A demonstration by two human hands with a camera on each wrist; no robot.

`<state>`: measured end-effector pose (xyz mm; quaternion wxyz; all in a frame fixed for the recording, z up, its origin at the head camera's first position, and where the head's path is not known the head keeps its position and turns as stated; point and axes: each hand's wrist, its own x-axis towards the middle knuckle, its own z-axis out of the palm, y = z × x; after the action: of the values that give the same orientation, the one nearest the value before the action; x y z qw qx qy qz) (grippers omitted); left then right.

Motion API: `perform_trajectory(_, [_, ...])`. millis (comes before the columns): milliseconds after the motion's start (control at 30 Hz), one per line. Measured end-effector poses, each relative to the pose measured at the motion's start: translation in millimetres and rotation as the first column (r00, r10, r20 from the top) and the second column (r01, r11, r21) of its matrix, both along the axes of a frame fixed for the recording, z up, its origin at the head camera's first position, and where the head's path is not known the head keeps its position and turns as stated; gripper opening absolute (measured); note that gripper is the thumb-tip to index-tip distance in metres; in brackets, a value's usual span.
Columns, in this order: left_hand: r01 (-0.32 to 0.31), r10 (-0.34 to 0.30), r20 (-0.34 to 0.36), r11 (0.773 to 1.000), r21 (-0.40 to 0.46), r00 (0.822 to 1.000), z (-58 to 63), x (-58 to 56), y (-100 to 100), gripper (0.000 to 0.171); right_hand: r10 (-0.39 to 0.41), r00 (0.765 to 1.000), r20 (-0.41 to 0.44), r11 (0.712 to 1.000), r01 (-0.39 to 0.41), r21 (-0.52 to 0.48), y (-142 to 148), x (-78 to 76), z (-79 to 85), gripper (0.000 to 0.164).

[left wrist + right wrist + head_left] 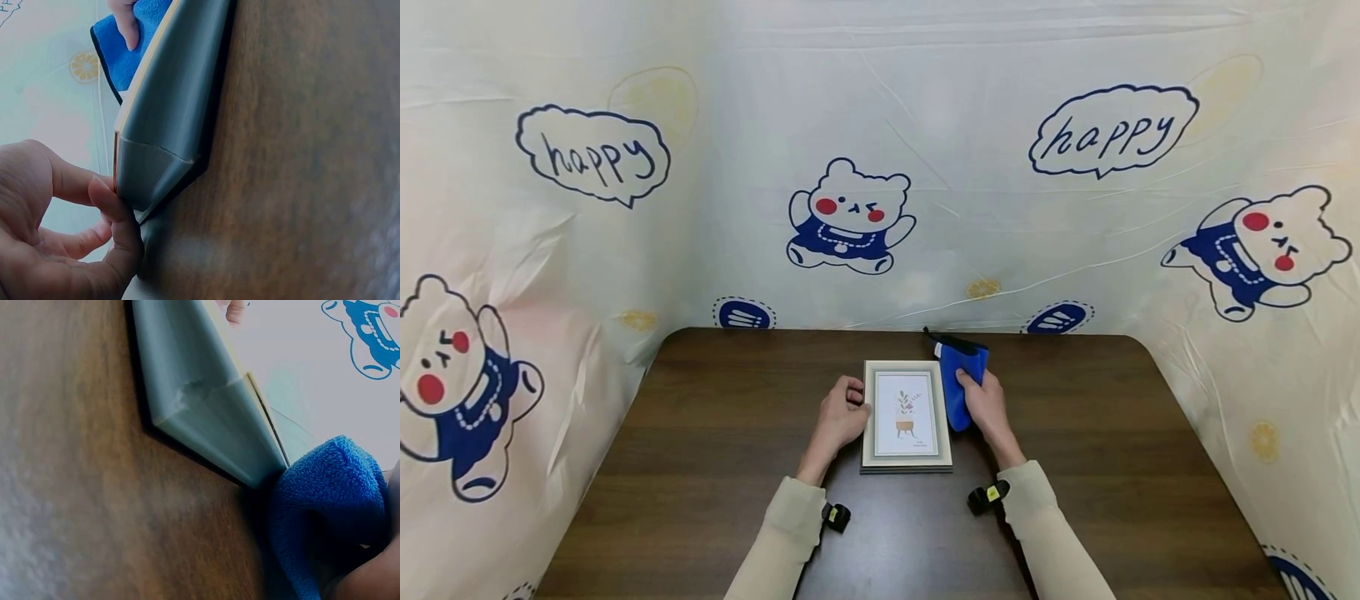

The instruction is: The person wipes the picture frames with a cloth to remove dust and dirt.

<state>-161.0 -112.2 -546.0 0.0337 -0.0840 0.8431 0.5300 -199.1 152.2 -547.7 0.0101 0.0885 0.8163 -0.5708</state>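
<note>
A picture frame (906, 414) with a pale border and a plant print lies face up on the table. My left hand (845, 412) is at its left side, fingers bent. In the left wrist view, that hand's thumb and fingers (103, 203) pinch the grey side of the frame near a corner. My right hand (985, 404) grips a folded blue cloth (956, 379) with dark edging, thumb on top. The right wrist view shows the bunched cloth (334, 481) right at the frame's side (219, 428), with part of the hand out of view.
The dark wooden table (722, 450) extends to both sides of the frame. A pale printed curtain (970, 233) hangs behind the table and along its sides. Dark cameras (988, 497) are strapped at both wrists.
</note>
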Motion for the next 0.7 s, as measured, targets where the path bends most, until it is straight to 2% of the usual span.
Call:
perform_trajectory(467, [0.001, -0.001, 0.007, 1.0, 0.002, 1.0, 0.3, 2.3, 1, 0.031, 0.008, 1.0, -0.019, 1.0, -0.008, 0.017, 1, 10.7, -1.9, 0.043])
perform_trajectory(700, [0.001, -0.001, 0.003, 1.0, 0.002, 1.0, -0.4, -0.3, 0, 0.031, 0.012, 1.0, -0.011, 0.999, -0.012, 0.034, 1, 15.3, -0.1, 0.045])
